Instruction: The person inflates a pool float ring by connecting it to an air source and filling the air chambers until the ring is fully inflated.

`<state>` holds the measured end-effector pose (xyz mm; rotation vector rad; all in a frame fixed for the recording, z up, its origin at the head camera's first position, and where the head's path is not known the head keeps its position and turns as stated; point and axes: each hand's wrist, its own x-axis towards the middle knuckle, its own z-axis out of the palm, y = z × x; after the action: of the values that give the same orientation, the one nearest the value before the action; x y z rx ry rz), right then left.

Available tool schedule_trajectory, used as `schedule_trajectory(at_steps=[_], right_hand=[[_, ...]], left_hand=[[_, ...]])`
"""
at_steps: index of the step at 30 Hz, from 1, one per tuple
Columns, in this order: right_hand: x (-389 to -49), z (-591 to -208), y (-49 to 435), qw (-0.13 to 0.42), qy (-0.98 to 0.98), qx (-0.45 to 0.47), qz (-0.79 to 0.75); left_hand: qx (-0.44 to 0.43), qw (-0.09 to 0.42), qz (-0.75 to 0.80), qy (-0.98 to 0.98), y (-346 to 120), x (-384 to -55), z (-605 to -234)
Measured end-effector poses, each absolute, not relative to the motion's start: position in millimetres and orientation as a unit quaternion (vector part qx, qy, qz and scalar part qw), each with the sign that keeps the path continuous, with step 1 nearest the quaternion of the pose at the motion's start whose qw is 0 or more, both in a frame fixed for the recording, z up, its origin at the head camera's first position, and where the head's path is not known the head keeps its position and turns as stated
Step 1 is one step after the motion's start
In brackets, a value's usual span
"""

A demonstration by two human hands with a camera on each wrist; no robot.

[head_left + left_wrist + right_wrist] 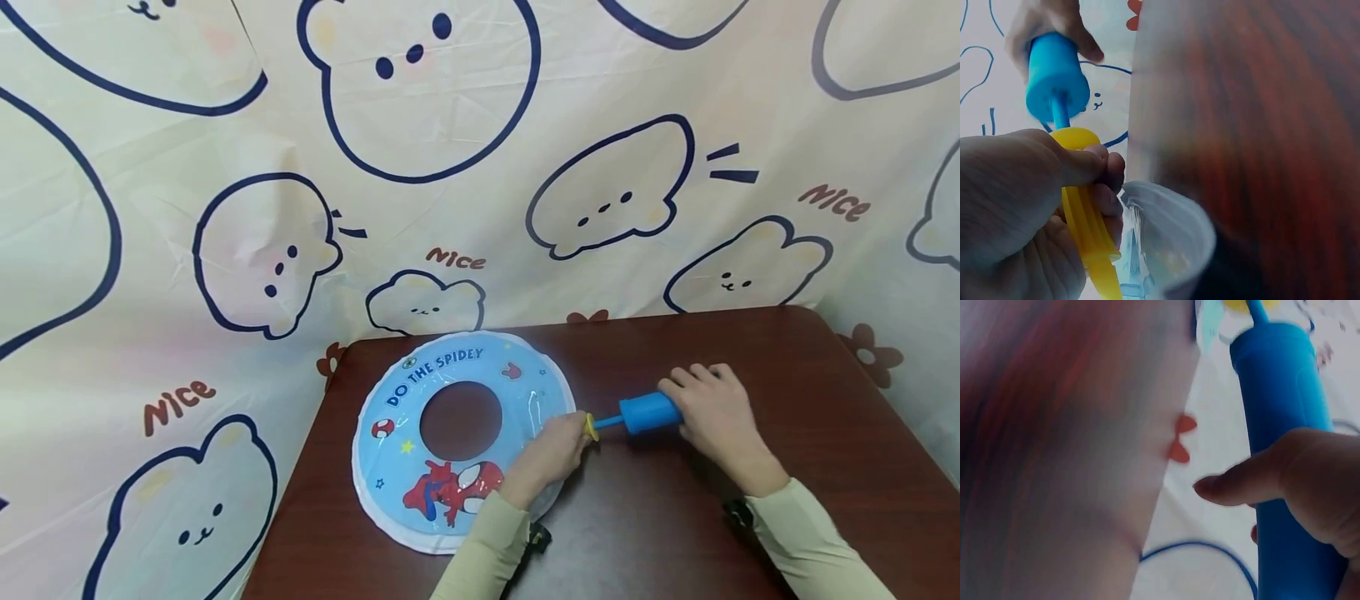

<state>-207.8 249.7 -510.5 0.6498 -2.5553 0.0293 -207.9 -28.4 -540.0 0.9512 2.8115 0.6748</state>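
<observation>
Note light-blue swim ring [401,417] on counter [787,392], likely light, soft, slick, best taken by its rim, then left hand [551,454] over its right edge, curled round yellow grip [1088,215], then blue pump barrel [647,413], probably light, stiff plastic, best clasped mid-length, with right hand [708,412] wrapped round its right end.

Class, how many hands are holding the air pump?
2: the left hand grips the air pump by its yellow end, the right hand by its blue barrel.

left sleeve [487,542]: pale green | right sleeve [813,537]: pale green | both: black wrist fittings [739,513]
</observation>
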Motion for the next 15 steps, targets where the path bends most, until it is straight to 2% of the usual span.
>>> schedule_trajectory(at_steps=[8,15], right_hand=[[-206,-490,294,0.259,-0.944,0.206,0.01],[-206,-498,279,0.273,-0.938,0.213,0.003]], left_hand=[[0.297,0.063,0.226,0.926,-27,-206,-538],[0.296,0.067,0.225,0.926,-27,-205,-536]])
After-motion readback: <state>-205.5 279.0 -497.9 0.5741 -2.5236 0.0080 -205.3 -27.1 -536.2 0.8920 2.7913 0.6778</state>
